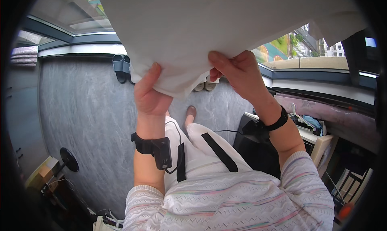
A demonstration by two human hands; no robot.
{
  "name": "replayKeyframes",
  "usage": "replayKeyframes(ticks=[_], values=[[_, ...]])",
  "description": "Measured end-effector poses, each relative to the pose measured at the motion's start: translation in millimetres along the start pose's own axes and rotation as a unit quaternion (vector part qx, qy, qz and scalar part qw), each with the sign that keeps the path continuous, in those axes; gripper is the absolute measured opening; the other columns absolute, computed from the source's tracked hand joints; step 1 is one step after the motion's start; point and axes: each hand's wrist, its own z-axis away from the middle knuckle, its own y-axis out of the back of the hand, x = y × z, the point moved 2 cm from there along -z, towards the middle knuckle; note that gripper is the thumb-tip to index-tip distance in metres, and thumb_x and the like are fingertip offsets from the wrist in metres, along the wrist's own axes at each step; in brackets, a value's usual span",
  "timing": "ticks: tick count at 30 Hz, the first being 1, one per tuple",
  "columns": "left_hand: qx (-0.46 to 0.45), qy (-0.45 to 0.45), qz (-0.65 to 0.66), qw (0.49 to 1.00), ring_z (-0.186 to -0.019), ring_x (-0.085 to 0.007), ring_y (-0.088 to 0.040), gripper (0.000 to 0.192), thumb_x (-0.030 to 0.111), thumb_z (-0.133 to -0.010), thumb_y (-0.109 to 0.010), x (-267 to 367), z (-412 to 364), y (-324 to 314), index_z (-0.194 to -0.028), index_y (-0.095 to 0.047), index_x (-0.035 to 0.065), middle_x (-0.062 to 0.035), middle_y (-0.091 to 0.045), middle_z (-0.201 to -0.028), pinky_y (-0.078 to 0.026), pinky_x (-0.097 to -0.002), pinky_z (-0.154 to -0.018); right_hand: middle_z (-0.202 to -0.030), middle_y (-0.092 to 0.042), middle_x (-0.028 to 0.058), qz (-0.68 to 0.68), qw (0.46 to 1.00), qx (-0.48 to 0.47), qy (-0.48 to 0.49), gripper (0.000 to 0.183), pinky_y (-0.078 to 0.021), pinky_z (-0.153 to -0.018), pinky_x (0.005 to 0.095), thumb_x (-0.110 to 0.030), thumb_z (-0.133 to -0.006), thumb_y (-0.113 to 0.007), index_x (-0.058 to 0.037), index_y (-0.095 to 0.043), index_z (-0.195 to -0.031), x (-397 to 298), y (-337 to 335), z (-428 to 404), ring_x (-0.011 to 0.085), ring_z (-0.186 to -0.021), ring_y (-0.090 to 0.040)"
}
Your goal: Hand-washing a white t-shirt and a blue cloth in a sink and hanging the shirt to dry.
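A large piece of white cloth (pixel 187 25) fills the upper part of the head view, raised in front of me. My left hand (pixel 151 95) grips its lower left corner, thumb on the near face and fingers behind the fabric. Further right, my right hand (pixel 239 71) pinches the lower edge between thumb and fingers. Between the two hands the hem sags in a small fold. The cloth's upper end runs out of view, so what bears it there is hidden.
Blue slippers (pixel 121 66) and pale shoes (pixel 205 85) stand on the grey floor (pixel 84 104) by the windows. At right, white clothes hangers (pixel 297 117) lie on a cabinet beside a pink patterned cloth (pixel 326 110). A round black stand base (pixel 69 159) is at lower left.
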Motion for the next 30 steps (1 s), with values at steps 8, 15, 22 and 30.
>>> replayKeyframes(ticks=[8,15,22,30], values=[[0.005,-0.021,0.026,0.999,-0.117,-0.0259,-0.041,0.036,0.013,-0.088,-0.045,5.6,12.9,-11.7,-0.123,-0.040,0.0063,-0.0098,-0.045,-0.123,-0.030,-0.0461,-0.099,-0.058,-0.055,0.0018,-0.055,0.998,-0.039,0.006,0.022,-0.0456,-0.049,0.0198,-0.022,-0.084,-0.057,-0.0024,-0.060,-0.074,-4.8,4.1,8.8,0.0065,-0.051,-0.052],[-0.039,0.009,0.054,0.998,-0.119,-0.0273,-0.038,0.041,0.026,-0.093,-0.033,7.7,26.7,-31.8,-0.128,-0.033,0.0054,-0.0115,-0.039,-0.129,-0.030,-0.0455,-0.100,-0.069,-0.059,0.0064,-0.083,0.994,-0.063,-0.028,0.014,-0.0467,-0.050,0.0258,-0.015,-0.084,-0.056,-0.0009,-0.059,-0.083,-12.4,2.8,19.8,0.0123,-0.055,-0.055],[-0.076,0.018,0.018,0.997,-0.121,-0.0300,-0.035,0.045,0.031,-0.094,-0.028,12.4,47.4,-46.9,-0.131,-0.026,0.0053,-0.0144,-0.035,-0.132,-0.030,-0.0463,-0.100,-0.060,-0.056,0.0031,-0.092,0.992,-0.073,-0.035,0.023,-0.0460,-0.048,0.0216,-0.024,-0.084,-0.057,-0.0021,-0.061,-0.077,-16.8,-0.4,31.0,0.0083,-0.051,-0.053],[-0.064,-0.002,-0.015,0.998,-0.122,-0.0329,-0.032,0.055,0.040,-0.092,-0.029,18.6,65.5,-67.2,-0.133,-0.021,0.0047,-0.0167,-0.031,-0.134,-0.029,-0.0485,-0.099,-0.060,-0.056,0.0036,-0.095,0.989,-0.103,-0.038,0.029,-0.0463,-0.049,0.0220,-0.028,-0.085,-0.056,-0.0011,-0.060,-0.076,-18.4,-1.8,37.5,0.0092,-0.050,-0.053]])
